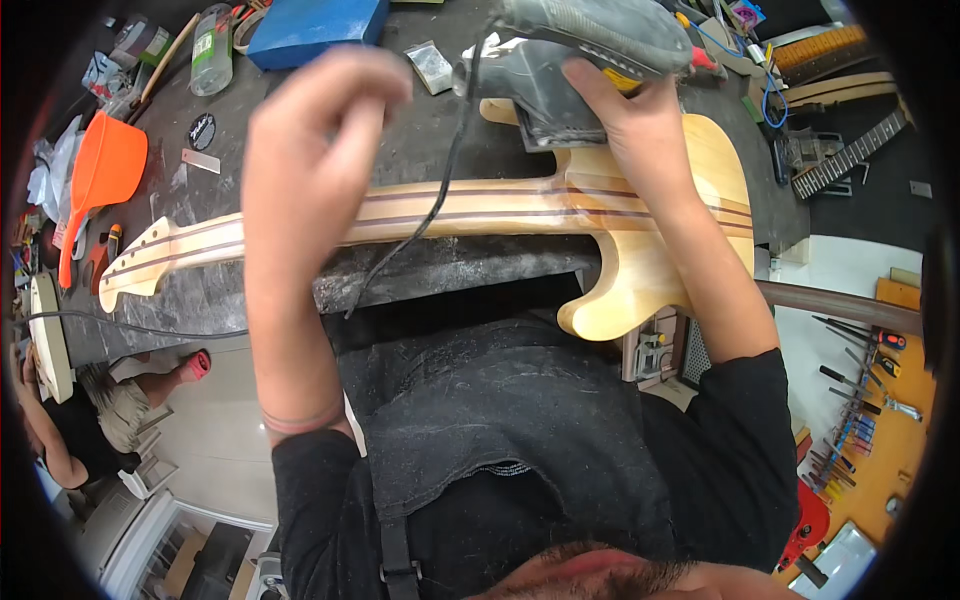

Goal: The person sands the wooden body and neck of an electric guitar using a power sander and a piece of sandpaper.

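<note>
- Gripping the bulky, dark grey plastic power tool (pixel 545 90) is your right hand (pixel 643 120), its thumb laid along the casing; the other fingers are mostly hidden behind it.
- You have the tool at the body's far edge; contact with the wood cannot be told. It looks fairly heavy and rigid, so take it around the casing, palm close.
- Below it, your pale wooden guitar (pixel 640 255) lies across the surface (pixel 430 130), a rounded horn jutting past the near edge. Expect it stiff, smooth and easily dented; the long striped neck offers a hold.
- Your left hand (pixel 320 150) is blurred in front of that neck, fingers loosely curled; whether they hold anything, you cannot tell.
- A thin, flexible black cord (pixel 444 190) crosses the neck.
- Farther out on your dusty, dark surface: a smooth orange plastic scoop (pixel 108 155), a clear bottle (pixel 211 55) and a flat-sided blue block (pixel 315 30).
</note>
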The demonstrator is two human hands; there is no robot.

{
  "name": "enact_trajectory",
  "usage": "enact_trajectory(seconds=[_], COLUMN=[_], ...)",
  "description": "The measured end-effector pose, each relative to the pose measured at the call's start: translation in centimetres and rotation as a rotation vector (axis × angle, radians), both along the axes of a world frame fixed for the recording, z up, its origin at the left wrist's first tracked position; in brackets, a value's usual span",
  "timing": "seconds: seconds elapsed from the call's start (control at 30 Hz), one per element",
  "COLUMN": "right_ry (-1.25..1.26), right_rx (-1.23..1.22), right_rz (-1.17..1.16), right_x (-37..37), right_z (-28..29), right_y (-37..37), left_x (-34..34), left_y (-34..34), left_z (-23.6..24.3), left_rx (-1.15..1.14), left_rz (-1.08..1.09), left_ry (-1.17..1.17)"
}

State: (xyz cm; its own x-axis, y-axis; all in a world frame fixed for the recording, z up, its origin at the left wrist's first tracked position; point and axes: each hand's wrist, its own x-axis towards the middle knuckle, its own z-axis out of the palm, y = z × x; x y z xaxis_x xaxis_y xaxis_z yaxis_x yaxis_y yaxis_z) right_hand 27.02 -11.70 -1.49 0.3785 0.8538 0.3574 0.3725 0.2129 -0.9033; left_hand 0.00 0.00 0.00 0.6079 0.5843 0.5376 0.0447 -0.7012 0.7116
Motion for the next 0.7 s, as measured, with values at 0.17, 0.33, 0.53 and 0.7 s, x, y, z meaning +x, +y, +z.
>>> enact_trajectory(seconds=[0.17,0.33,0.53,0.7], right_ry=[-0.307,-0.286,-0.282,-0.282], right_rx=[-0.103,-0.320,-0.263,-0.158], right_rz=[-0.054,-0.094,-0.003,-0.071], right_x=[0.8,1.0,5.1,12.7], right_z=[0.6,-0.3,-0.2,2.2], right_y=[0.1,-0.9,-5.3,-13.0], left_x=[7.3,11.9,15.0,13.5], left_y=[-0.9,-1.4,-1.3,-1.3], left_z=[9.3,11.9,11.3,11.4], left_rx=[0.383,0.438,0.521,0.528], left_rz=[0.004,-0.125,-0.241,-0.162], left_ry=[0.285,0.617,0.655,0.725])
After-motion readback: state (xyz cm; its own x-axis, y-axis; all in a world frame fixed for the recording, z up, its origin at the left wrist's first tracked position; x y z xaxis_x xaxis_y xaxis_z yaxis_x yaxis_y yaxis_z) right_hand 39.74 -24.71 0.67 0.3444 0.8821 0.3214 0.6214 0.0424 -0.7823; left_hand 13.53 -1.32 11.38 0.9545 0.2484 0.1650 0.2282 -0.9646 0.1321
